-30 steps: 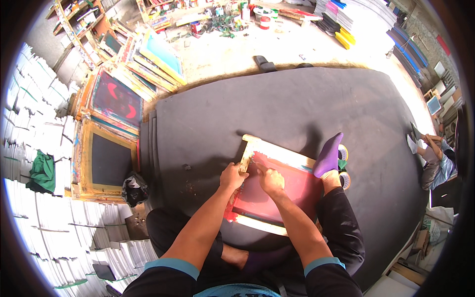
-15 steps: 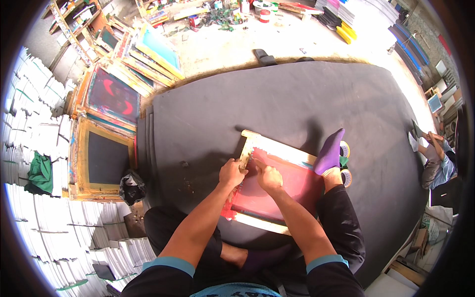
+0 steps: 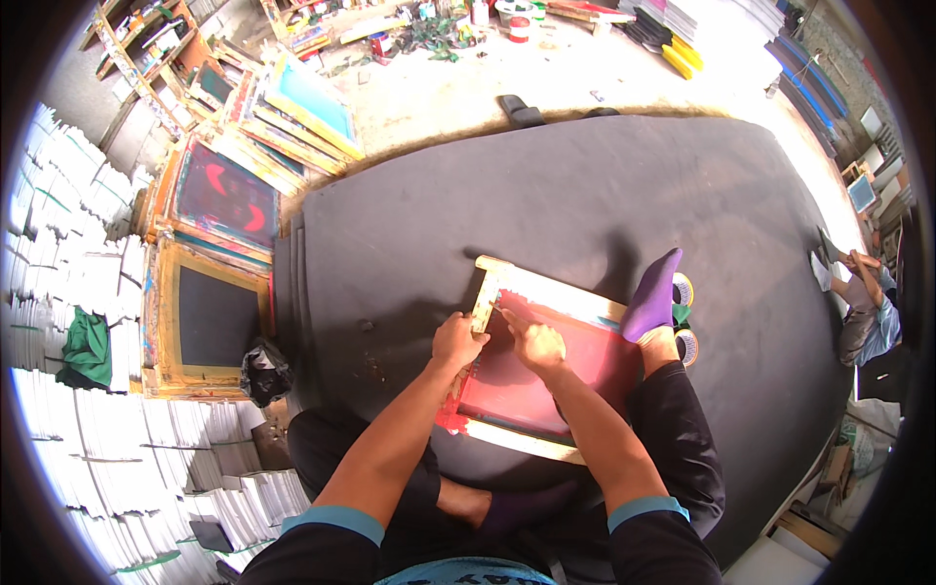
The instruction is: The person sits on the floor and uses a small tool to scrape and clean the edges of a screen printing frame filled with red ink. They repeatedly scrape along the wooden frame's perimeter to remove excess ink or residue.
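A wooden screen printing frame (image 3: 558,283) with red mesh (image 3: 512,390) lies tilted in front of me on a dark mat. Its left bar is in the grip of my left hand (image 3: 458,341), fingers wrapped round the wood. My right hand (image 3: 539,347) is over the mesh close to that bar, index finger stretched toward the red-smeared upper left corner. The other fingers of this hand curl under, and I see nothing held in them. My foot in a purple sock (image 3: 651,295) rests against the frame's right end.
Two tape rolls (image 3: 686,346) sit beyond my foot. More printing frames (image 3: 210,312) lean at the left, near a black plastic bag (image 3: 263,372) and tall paper stacks (image 3: 107,429). Another person (image 3: 868,312) sits at the far right of the dark mat (image 3: 439,195).
My right hand has shifted slightly to the right over the mesh, its index finger still stretched out. The left hand keeps its grip on the frame. The view has tilted a little.
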The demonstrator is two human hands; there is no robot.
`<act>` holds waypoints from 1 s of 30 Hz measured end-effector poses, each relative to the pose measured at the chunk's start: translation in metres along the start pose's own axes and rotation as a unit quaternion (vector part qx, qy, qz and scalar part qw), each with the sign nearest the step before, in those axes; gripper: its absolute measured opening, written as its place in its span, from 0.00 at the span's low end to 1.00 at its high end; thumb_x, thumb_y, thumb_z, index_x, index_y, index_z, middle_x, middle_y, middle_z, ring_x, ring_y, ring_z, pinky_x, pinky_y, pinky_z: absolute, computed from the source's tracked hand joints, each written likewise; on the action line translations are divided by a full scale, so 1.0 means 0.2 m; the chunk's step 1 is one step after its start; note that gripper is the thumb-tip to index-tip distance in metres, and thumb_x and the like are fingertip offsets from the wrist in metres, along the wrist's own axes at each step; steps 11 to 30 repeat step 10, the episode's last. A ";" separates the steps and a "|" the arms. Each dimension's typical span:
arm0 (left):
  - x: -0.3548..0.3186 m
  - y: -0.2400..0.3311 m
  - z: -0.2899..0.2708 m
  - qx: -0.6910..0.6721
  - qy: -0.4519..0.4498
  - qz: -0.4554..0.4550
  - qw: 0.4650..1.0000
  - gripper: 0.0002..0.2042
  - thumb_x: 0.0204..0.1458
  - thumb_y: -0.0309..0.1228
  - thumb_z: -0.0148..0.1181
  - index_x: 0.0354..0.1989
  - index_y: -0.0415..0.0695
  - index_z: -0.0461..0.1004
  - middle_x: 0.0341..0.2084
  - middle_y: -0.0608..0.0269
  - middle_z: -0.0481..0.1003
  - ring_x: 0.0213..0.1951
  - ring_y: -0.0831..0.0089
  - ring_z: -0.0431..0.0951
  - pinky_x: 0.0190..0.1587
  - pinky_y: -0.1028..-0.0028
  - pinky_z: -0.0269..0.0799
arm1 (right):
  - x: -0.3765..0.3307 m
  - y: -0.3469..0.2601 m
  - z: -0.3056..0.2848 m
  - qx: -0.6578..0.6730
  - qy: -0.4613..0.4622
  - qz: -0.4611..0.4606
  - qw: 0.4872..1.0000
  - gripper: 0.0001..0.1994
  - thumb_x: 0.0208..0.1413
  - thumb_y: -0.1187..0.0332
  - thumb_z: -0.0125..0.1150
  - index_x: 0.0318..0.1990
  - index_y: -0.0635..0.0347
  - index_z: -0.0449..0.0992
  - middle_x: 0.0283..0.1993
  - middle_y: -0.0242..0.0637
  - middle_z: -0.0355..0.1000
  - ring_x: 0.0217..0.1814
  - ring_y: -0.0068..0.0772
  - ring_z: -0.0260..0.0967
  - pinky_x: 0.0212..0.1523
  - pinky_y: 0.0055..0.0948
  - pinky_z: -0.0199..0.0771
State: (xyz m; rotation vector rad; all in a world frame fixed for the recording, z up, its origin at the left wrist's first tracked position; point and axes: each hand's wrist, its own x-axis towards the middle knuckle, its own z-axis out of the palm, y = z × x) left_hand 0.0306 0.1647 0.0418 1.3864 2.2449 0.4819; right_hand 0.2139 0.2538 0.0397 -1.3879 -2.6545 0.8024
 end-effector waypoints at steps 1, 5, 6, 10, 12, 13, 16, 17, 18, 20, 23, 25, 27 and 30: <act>0.01 -0.01 0.00 0.001 -0.005 -0.004 1.000 0.23 0.50 0.45 0.75 0.47 0.40 0.81 0.44 0.51 0.79 0.48 0.51 0.82 0.51 0.56 0.79 | 0.02 0.01 0.00 0.031 -0.006 0.007 0.999 0.20 0.70 0.55 0.52 0.67 0.31 0.74 0.48 0.52 0.81 0.50 0.60 0.80 0.54 0.54 0.80; 0.02 0.01 0.00 -0.002 -0.026 -0.010 1.000 0.23 0.50 0.45 0.75 0.48 0.42 0.81 0.44 0.51 0.79 0.48 0.51 0.82 0.51 0.55 0.79 | 0.11 0.15 0.02 0.263 -0.026 -0.014 0.964 0.19 0.69 0.60 0.58 0.66 0.39 0.78 0.53 0.48 0.82 0.55 0.49 0.81 0.57 0.43 0.80; 0.02 0.01 -0.01 -0.005 -0.026 -0.014 1.000 0.23 0.50 0.45 0.75 0.48 0.43 0.81 0.44 0.51 0.79 0.49 0.51 0.82 0.52 0.55 0.79 | 0.12 0.13 0.00 0.288 -0.062 0.024 0.955 0.19 0.69 0.60 0.59 0.65 0.41 0.78 0.54 0.48 0.82 0.57 0.46 0.81 0.58 0.41 0.80; 0.02 -0.04 0.02 -0.024 -0.023 -0.004 0.999 0.24 0.50 0.46 0.75 0.50 0.43 0.81 0.45 0.49 0.78 0.51 0.51 0.81 0.54 0.55 0.78 | 0.07 0.03 -0.05 0.208 -0.001 -0.018 0.978 0.19 0.69 0.61 0.60 0.64 0.52 0.79 0.53 0.48 0.83 0.59 0.39 0.81 0.59 0.30 0.79; 0.02 -0.04 0.02 -0.024 -0.023 -0.004 0.999 0.24 0.50 0.46 0.75 0.50 0.43 0.81 0.45 0.49 0.78 0.51 0.51 0.81 0.54 0.55 0.78 | 0.07 0.03 -0.05 0.208 -0.001 -0.018 0.978 0.19 0.69 0.61 0.60 0.64 0.52 0.79 0.53 0.48 0.83 0.59 0.39 0.81 0.59 0.30 0.79; 0.02 -0.04 0.02 -0.024 -0.023 -0.004 0.999 0.24 0.50 0.46 0.75 0.50 0.43 0.81 0.45 0.49 0.78 0.51 0.51 0.81 0.54 0.55 0.78 | 0.07 0.03 -0.05 0.208 -0.001 -0.018 0.978 0.19 0.69 0.61 0.60 0.64 0.52 0.79 0.53 0.48 0.83 0.59 0.39 0.81 0.59 0.30 0.79; 0.02 -0.04 0.02 -0.024 -0.023 -0.004 0.999 0.24 0.50 0.46 0.75 0.50 0.43 0.81 0.45 0.49 0.78 0.51 0.51 0.81 0.54 0.55 0.78 | 0.07 0.03 -0.05 0.208 -0.001 -0.018 0.978 0.19 0.69 0.61 0.60 0.64 0.52 0.79 0.53 0.48 0.83 0.59 0.39 0.81 0.59 0.30 0.79; 0.02 -0.04 0.02 -0.024 -0.023 -0.004 0.999 0.24 0.50 0.46 0.75 0.50 0.43 0.81 0.45 0.49 0.78 0.51 0.51 0.81 0.54 0.55 0.78 | 0.07 0.03 -0.05 0.208 -0.001 -0.018 0.978 0.19 0.69 0.61 0.60 0.64 0.52 0.79 0.53 0.48 0.83 0.59 0.39 0.81 0.59 0.30 0.79; 0.02 -0.04 0.02 -0.024 -0.023 -0.004 0.999 0.24 0.50 0.46 0.75 0.50 0.43 0.81 0.45 0.49 0.78 0.51 0.51 0.81 0.54 0.55 0.78 | 0.07 0.03 -0.05 0.208 -0.001 -0.018 0.978 0.19 0.69 0.61 0.60 0.64 0.52 0.79 0.53 0.48 0.83 0.59 0.39 0.81 0.59 0.30 0.79; 0.02 -0.04 0.02 -0.024 -0.023 -0.004 0.999 0.24 0.50 0.46 0.75 0.50 0.43 0.81 0.45 0.49 0.78 0.51 0.51 0.81 0.54 0.55 0.78 | 0.07 0.03 -0.05 0.208 -0.001 -0.018 0.978 0.19 0.69 0.61 0.60 0.64 0.52 0.79 0.53 0.48 0.83 0.59 0.39 0.81 0.59 0.30 0.79; 0.02 -0.04 0.02 -0.024 -0.023 -0.004 0.999 0.24 0.50 0.46 0.75 0.50 0.43 0.81 0.45 0.49 0.78 0.51 0.51 0.81 0.54 0.55 0.78 | 0.07 0.03 -0.05 0.208 -0.001 -0.018 0.978 0.19 0.69 0.61 0.60 0.64 0.52 0.79 0.53 0.48 0.83 0.59 0.39 0.81 0.59 0.30 0.79; 0.02 -0.04 0.02 -0.024 -0.023 -0.004 0.999 0.24 0.50 0.46 0.75 0.50 0.43 0.81 0.45 0.49 0.78 0.51 0.51 0.81 0.54 0.55 0.78 | 0.07 0.03 -0.05 0.208 -0.001 -0.018 0.978 0.19 0.69 0.61 0.60 0.64 0.52 0.79 0.53 0.48 0.83 0.59 0.39 0.81 0.59 0.30 0.79; 0.02 -0.04 0.02 -0.024 -0.023 -0.004 0.999 0.24 0.50 0.46 0.75 0.50 0.43 0.81 0.45 0.49 0.78 0.51 0.51 0.81 0.54 0.55 0.78 | 0.07 0.03 -0.05 0.208 -0.001 -0.018 0.978 0.19 0.69 0.61 0.60 0.64 0.52 0.79 0.53 0.48 0.83 0.59 0.39 0.81 0.59 0.30 0.79; 0.02 -0.04 0.02 -0.024 -0.023 -0.004 0.999 0.24 0.50 0.46 0.75 0.50 0.43 0.81 0.45 0.49 0.78 0.51 0.51 0.81 0.54 0.55 0.78 | 0.07 0.03 -0.05 0.208 -0.001 -0.018 0.978 0.19 0.69 0.61 0.60 0.64 0.52 0.79 0.53 0.48 0.83 0.59 0.39 0.81 0.59 0.30 0.79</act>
